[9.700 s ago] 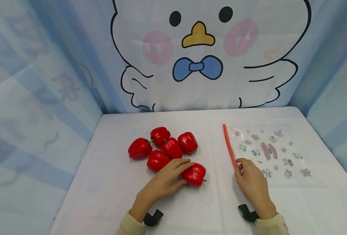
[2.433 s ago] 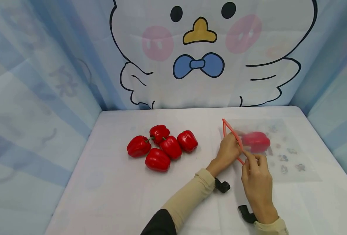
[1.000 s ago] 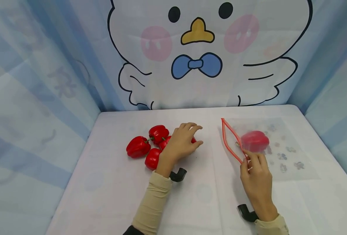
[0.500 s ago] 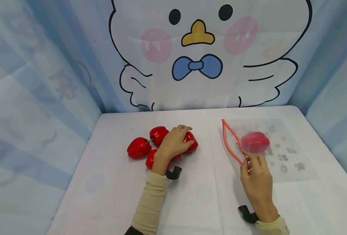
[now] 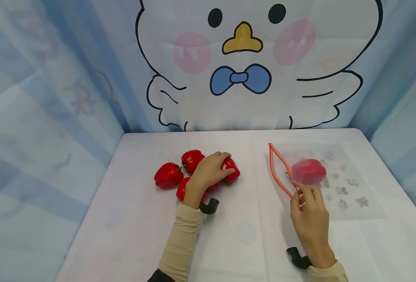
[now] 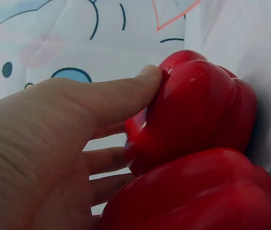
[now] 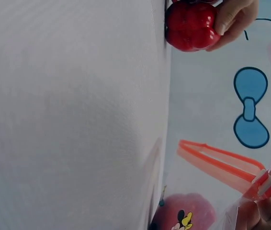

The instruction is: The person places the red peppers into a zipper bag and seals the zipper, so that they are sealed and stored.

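A red bell pepper (image 5: 230, 163) sits on a white-covered table at the right end of a loose cluster, its lobed end facing the right wrist camera. The person's left hand (image 5: 209, 169) grips it from the side, the thumb on the near face and the other fingers round the far face. Four more red peppers (image 5: 168, 176) lie just beside and to its left, two of them partly hidden behind the hand and wrist.

Well apart on the table's right half, a translucent zip bag (image 5: 355, 197) printed with cartoon figures lies flat, its orange-red edge (image 5: 272, 162) gaping toward the cluster. The right hand (image 5: 311, 215) pinches the near end of that edge between thumb and fingers. Inside, near the mouth, rests a single bagged pepper (image 5: 309, 170), its red paled by the film.

Beige sleeves (image 5: 183, 239) cover both forearms, and a black angled piece (image 5: 209, 206) juts out at each wrist. Beyond the table hangs a cartoon backdrop (image 5: 250, 109) with a yellow beak, pink cheeks and a blue bow tie.
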`<state>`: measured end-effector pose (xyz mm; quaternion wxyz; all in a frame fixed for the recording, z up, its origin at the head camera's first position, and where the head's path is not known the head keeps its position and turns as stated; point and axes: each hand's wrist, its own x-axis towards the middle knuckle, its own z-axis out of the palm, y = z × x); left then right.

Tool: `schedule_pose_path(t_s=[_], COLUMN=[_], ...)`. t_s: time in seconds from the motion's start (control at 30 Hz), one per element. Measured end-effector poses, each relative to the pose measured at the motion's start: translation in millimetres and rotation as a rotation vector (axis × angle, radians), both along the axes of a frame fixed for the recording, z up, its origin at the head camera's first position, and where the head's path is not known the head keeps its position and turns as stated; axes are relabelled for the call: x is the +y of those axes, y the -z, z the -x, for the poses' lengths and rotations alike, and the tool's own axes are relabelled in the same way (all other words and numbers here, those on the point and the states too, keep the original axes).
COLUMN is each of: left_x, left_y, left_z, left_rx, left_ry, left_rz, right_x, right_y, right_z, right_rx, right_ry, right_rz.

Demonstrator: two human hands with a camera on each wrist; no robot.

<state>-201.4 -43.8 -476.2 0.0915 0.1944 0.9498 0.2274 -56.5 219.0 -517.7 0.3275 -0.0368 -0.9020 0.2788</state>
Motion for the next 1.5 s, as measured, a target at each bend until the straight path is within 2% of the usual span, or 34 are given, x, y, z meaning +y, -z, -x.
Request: schedule_pose_path(t_s=[0.17, 0.33, 0.87, 1.13, 1.5], left_x=[0.8, 2.9, 12.1, 20.1, 37.8], left_y=[-0.9, -1.0, 1.0, 7.4, 17.2], left_z=[-1.2, -1.7, -0.3, 3.2, 1.4], left_rx=[-0.009, -0.007, 0.087, 0.122, 0.072], left_ry=[-0.002, 0.009, 0.013, -0.014, -0.031], left_rz=[-0.022, -0.082, -0.201, -0.321, -0.528], right_x=[-1, 0, 0, 2, 1], right_y=[0.5, 0.0, -1.8, -0.9, -0.3], right_z=[-0.7, -0.5, -0.9, -0.1, -0.2], right_rx=[-0.007, -0.003, -0.010, 0.003, 0.000], right_ry=[0.001, 0.000, 0.000, -0.003, -0.009], right_rz=[0.002, -0.004, -0.007, -0.013, -0.002])
